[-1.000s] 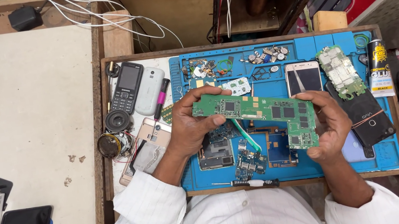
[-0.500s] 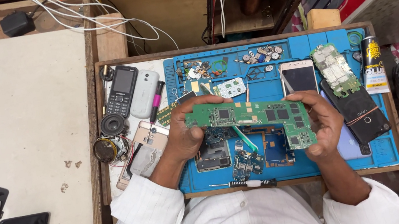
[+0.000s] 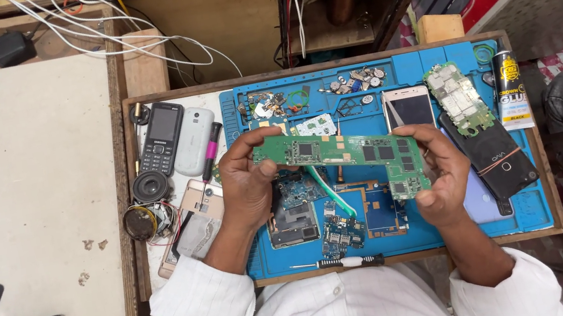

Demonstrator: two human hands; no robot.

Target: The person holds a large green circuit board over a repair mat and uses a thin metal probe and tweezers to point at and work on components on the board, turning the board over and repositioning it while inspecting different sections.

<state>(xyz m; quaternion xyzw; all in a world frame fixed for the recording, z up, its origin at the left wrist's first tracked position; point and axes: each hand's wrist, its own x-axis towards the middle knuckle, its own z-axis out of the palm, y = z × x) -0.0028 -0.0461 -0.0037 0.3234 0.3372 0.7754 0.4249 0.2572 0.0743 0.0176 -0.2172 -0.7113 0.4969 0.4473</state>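
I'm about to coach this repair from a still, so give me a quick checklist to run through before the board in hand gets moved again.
1. Left hand grips green circuit board: ok.
2. Right hand grips its other end: ok.
3. Board held above blue mat, off loose parts: ok.
4. Screwdriver lies at mat's near edge, within reach: ok.
5. Solder joints intact: cannot tell.

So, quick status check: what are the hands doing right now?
Left hand and right hand each grip an end of the green circuit board. Board held above the blue mat. Nothing in the way.
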